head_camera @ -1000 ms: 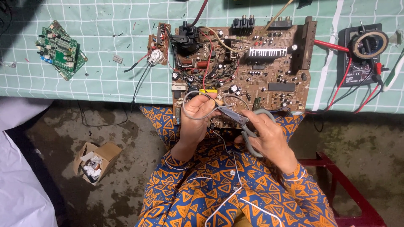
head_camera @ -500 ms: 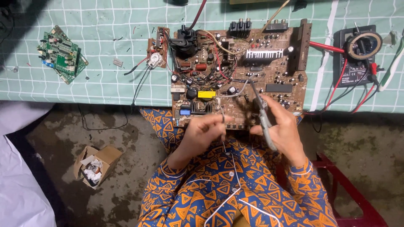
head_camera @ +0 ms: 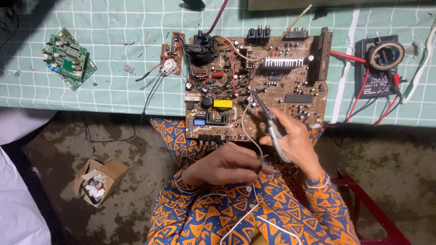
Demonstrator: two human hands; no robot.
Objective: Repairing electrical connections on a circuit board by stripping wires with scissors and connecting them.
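The right hand [head_camera: 295, 143] gripped a soldering iron [head_camera: 271, 124], tip on the brown circuit board [head_camera: 272, 86] at the desk's [head_camera: 113, 90] near edge; left hand [head_camera: 227, 164] fingers pinched solder wire [head_camera: 247, 127].

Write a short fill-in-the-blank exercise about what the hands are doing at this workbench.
1. The right hand holds a soldering iron whose tip touches the large ____ circuit board.
2. The left hand pinches a thin grey ____ that curves up toward the tip.
3. A smaller ____ circuit board lies at the table's left end.
4. A cardboard box sits on the ____.

Missing words: brown; wire; green; floor
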